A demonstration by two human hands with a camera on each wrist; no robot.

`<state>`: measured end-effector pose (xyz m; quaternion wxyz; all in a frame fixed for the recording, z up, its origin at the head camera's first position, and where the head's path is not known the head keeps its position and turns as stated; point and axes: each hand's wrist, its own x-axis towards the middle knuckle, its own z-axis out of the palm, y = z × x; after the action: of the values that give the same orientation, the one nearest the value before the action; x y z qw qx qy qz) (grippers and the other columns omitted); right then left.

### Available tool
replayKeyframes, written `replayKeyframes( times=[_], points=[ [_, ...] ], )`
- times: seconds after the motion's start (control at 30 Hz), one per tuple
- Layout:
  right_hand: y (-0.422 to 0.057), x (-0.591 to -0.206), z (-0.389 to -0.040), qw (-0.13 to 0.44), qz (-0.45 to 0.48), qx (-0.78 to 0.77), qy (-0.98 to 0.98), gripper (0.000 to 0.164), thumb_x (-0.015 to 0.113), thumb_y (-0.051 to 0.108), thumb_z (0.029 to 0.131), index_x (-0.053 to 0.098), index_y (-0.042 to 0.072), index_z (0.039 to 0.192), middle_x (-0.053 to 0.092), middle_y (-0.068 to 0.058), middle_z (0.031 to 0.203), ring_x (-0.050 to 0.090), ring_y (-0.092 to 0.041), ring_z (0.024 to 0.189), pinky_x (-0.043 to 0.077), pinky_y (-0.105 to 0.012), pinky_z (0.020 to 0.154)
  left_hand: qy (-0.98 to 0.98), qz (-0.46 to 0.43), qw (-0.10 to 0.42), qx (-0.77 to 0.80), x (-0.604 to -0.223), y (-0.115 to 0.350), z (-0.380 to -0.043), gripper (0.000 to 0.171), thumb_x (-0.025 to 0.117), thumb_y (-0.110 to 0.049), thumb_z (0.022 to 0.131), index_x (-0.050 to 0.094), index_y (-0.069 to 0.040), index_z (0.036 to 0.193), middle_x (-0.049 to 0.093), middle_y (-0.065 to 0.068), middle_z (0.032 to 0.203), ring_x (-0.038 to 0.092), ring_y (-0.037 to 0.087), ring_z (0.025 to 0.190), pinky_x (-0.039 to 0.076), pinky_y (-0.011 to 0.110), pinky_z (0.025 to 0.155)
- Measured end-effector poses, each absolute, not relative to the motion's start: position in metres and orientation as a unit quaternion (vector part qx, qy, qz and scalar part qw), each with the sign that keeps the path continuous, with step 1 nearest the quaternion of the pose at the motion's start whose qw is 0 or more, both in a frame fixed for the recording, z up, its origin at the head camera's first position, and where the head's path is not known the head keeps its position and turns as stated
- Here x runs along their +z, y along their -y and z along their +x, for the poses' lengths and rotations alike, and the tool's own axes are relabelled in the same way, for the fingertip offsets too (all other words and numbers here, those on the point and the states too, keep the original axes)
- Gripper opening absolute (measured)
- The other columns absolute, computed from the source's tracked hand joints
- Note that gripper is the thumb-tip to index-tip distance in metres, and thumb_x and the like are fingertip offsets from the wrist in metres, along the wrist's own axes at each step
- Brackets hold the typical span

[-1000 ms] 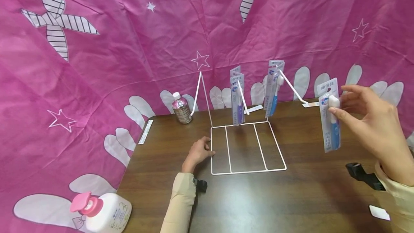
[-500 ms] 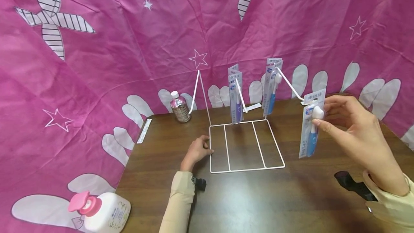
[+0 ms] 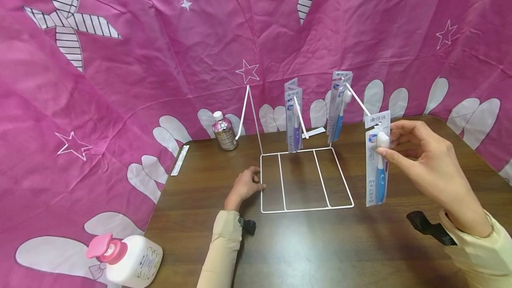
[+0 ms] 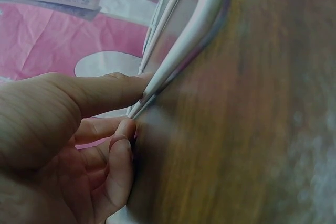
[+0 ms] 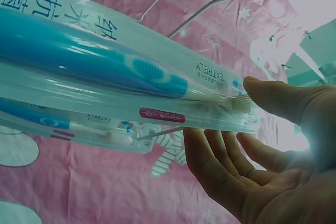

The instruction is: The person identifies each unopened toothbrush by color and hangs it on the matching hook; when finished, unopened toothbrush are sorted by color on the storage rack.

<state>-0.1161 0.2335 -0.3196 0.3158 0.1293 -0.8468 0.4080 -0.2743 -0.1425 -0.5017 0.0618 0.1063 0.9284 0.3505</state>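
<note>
My right hand [image 3: 430, 159] pinches a packaged blue toothbrush [image 3: 380, 183] by its upper right edge, between thumb and fingers. The pack hangs upright in front of the right hook's end on the white wire display rack [image 3: 307, 210]. A white bit shows at its hang hole; I cannot tell if the hook tip is through. Further back on that hook hang other blue toothbrush packs [image 3: 338, 119]. Purple toothbrush packs [image 3: 295, 128] hang on the middle hook. At the rack's left base wire, my left hand [image 3: 244, 188] pinches the wire [image 4: 178, 51] between thumb and fingers.
A small bottle with a white cap [image 3: 225, 132] stands behind the rack's left side. At the table's front left is a white pump bottle [image 3: 138, 259] with a pink top. White strips [image 3: 180, 160] lie along the table edge. A pink curtain [image 3: 192, 57] hangs behind.
My right hand has carried the blue toothbrush pack leftward to the right hook's end, which the card now covers. My left hand stays on the rack's base.
</note>
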Motion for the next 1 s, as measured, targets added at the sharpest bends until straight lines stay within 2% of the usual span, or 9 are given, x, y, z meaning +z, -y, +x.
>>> replayKeyframes(
  times=[0.4, 0.7, 0.83, 1.0],
  points=[
    [-0.231, -0.328, -0.14, 0.306, 0.132, 0.415, 0.847, 0.052, 0.082, -0.012, 0.074, 0.059, -0.002, 0.12, 0.062, 0.014, 0.091, 0.059, 0.009, 0.078, 0.045, -0.007, 0.07, -0.927, 0.108, 0.061, 0.353, -0.505, 0.149, -0.273, 0.056, 0.086, -0.012, 0.079, 0.061, -0.001, 0.129, 0.06, 0.002, 0.084, 0.054, 0.018, 0.074, 0.043, 0.035, 0.071],
    [-0.232, -0.333, -0.166, 0.32, 0.142, 0.413, 0.841, 0.051, 0.081, -0.013, 0.075, 0.055, -0.006, 0.118, 0.061, 0.022, 0.09, 0.059, 0.014, 0.078, 0.045, -0.006, 0.072, -0.928, 0.11, 0.055, 0.351, -0.5, 0.148, -0.27, 0.057, 0.086, -0.013, 0.078, 0.062, -0.002, 0.128, 0.06, 0.0, 0.083, 0.053, 0.017, 0.073, 0.043, 0.036, 0.073],
    [-0.233, -0.333, -0.177, 0.324, 0.135, 0.422, 0.836, 0.05, 0.08, -0.014, 0.075, 0.054, -0.008, 0.118, 0.059, 0.02, 0.092, 0.059, 0.013, 0.081, 0.045, -0.005, 0.075, -0.93, 0.109, 0.056, 0.347, -0.498, 0.146, -0.27, 0.057, 0.086, -0.014, 0.078, 0.062, -0.003, 0.129, 0.059, -0.001, 0.083, 0.052, 0.017, 0.074, 0.043, 0.037, 0.073],
    [-0.233, -0.334, -0.188, 0.335, 0.128, 0.423, 0.832, 0.05, 0.08, -0.012, 0.075, 0.053, -0.009, 0.117, 0.058, 0.023, 0.092, 0.057, 0.013, 0.083, 0.043, -0.005, 0.077, -0.932, 0.103, 0.059, 0.342, -0.499, 0.143, -0.272, 0.057, 0.086, -0.015, 0.079, 0.062, -0.004, 0.129, 0.06, -0.002, 0.083, 0.053, 0.017, 0.075, 0.043, 0.037, 0.075]
  ],
)
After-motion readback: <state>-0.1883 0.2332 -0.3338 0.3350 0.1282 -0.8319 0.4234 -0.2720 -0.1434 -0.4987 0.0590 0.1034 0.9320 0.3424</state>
